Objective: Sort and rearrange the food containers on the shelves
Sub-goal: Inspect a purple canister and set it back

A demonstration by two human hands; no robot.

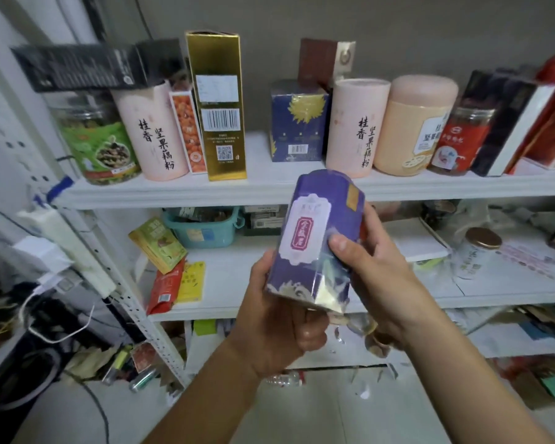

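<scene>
Nearest the camera, the left hand [279, 318] is cupping the lower end of the purple octagonal box [314, 238], with its fingers curling under the base. The right hand [375, 277] is gripping the box's right side, its thumb pressing on the front face and its fingers wrapping behind. The box is hanging tilted in the air, in front of the edge of the upper shelf [205, 190], and is touching nothing but the hands.

It is looking like a cardboard carton sealed in glossy film, and the film is crinkling loose at the bottom corner. I am judging it light and fairly stiff, but slick where the film is lying smooth, and liable to dent at its corners if squeezed. The flat side faces near mid-height are seeming the safest hold, with a palm under the base rather than on the loose film.

Farther back on the upper shelf, a gap is standing open between the gold carton [220, 107] and the navy box [298, 123]. It is appearing wide enough to take the box upright.
</scene>
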